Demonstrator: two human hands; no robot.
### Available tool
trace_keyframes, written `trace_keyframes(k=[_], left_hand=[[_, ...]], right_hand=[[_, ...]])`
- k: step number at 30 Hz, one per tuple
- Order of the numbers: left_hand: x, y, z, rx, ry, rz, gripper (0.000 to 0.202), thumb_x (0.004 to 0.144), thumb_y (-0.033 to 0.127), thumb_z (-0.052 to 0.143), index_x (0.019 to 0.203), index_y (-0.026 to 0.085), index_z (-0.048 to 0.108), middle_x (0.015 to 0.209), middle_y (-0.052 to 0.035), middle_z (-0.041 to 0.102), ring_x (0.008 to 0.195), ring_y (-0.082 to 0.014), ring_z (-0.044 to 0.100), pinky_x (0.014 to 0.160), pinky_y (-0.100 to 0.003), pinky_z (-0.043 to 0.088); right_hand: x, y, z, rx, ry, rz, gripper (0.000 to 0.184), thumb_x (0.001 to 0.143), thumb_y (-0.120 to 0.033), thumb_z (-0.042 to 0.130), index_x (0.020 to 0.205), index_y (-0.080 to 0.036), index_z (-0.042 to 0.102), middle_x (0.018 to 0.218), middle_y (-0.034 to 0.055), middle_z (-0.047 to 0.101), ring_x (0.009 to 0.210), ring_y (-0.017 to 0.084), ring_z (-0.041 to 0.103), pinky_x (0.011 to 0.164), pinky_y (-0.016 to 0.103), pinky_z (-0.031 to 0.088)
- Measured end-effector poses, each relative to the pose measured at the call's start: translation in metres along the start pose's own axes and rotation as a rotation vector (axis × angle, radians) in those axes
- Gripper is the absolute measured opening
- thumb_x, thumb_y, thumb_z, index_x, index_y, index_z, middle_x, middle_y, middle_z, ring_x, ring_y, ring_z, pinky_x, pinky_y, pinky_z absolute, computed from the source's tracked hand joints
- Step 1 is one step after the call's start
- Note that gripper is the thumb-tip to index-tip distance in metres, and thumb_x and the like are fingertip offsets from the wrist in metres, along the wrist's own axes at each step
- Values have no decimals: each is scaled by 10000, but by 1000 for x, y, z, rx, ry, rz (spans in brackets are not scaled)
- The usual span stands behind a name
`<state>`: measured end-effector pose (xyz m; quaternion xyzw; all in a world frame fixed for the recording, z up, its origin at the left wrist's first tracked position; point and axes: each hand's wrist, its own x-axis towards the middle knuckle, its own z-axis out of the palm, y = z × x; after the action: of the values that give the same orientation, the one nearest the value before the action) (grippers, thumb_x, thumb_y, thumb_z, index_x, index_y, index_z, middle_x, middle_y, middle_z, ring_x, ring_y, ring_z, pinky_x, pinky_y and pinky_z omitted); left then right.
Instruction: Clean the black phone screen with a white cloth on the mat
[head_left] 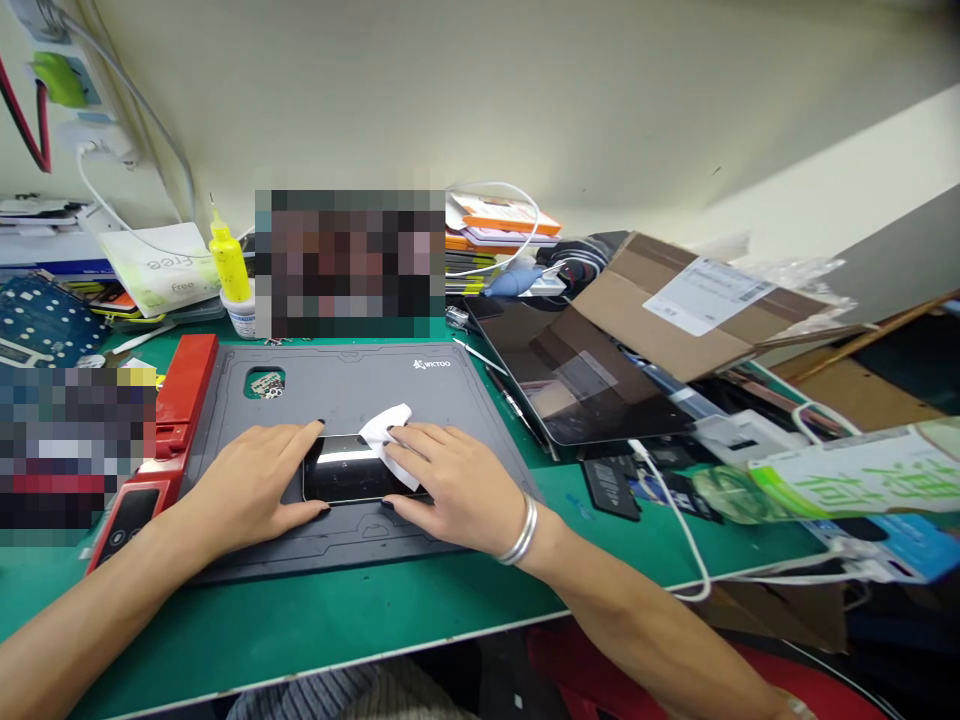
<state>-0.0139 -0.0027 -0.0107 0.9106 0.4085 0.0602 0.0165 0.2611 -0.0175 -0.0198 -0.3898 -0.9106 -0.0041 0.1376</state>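
A black smartphone [341,475] lies flat, screen up, on a grey work mat [360,385]. My left hand [251,480] grips the phone's left end, thumb along its near edge and fingers along its far edge. Over the right part of the phone is my right hand [461,485], its fingers closed on a white wipe [384,425] that touches the glass. My right thumb rests at the phone's near edge. The phone's right end is hidden under this hand. Small metal parts [268,385] lie in a cut-out of the mat.
Left of the mat stands a red tool [185,390]. Behind it are a yellow bottle [229,262] and a white tub [240,315]. On the right lie a dark glossy panel [555,375], a cardboard box [637,290], a pen [517,405] and a white cable [679,530]. Two areas are pixelated.
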Motion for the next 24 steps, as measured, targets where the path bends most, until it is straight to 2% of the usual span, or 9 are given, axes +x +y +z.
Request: trace_keyframes(k=[10, 24], left_hand=[[0, 1, 0, 13, 2, 8, 664, 853, 494, 646, 1373, 135, 440, 1310, -192, 643, 1141, -330, 652, 937, -447, 522], [0, 0, 0, 57, 39, 49, 695, 838, 487, 679, 1366, 95, 451, 1264, -205, 663, 1105, -332, 667, 903, -440, 542]], right_hand=[[1, 2, 3, 11, 19, -37, 404, 894, -393, 653, 1186, -115, 634, 1276, 182, 643, 1112, 312, 613, 878, 435, 505], [2, 3, 3, 12, 88, -71, 356, 870, -364, 687, 1114, -105, 668, 1207, 183, 670, 1005, 310, 625, 798, 429, 508]])
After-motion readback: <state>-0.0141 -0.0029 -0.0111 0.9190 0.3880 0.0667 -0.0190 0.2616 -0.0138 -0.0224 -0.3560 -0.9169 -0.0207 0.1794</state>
